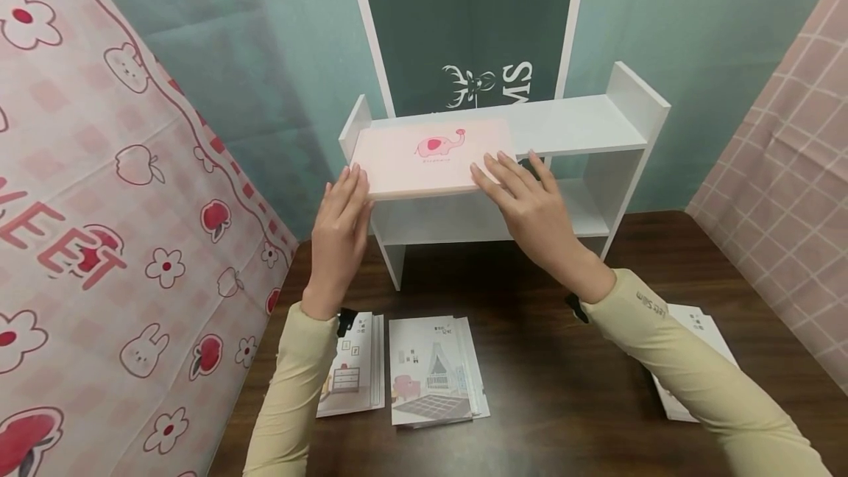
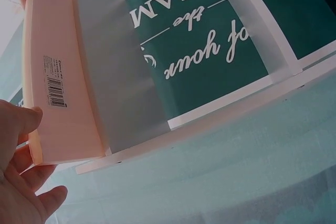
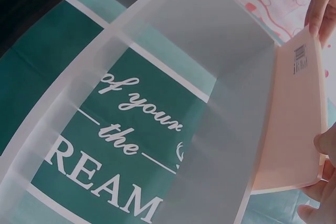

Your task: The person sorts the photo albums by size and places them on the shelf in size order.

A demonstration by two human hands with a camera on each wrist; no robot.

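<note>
A pink notebook [image 1: 397, 160] with an elephant on its cover lies on the left part of the white shelf's top board [image 1: 570, 120], its front edge jutting out past the board. At its front left corner my left hand [image 1: 341, 234] grips it, fingers above and thumb beneath. My right hand [image 1: 536, 216] holds the front right corner the same way. In the left wrist view the notebook's underside [image 2: 68, 77] shows a barcode label, with the left thumb pressed near it. The right wrist view shows the right thumb on that underside [image 3: 294, 124] too.
Two stacks of printed booklets [image 1: 430, 374] [image 1: 358, 374] lie on the dark wooden table [image 1: 530, 389]. Another booklet stack [image 1: 695, 344] sits at the right, partly behind my sleeve. Raised end panels [image 1: 639, 105] bound the shelf top. Patterned cloths hang on both sides.
</note>
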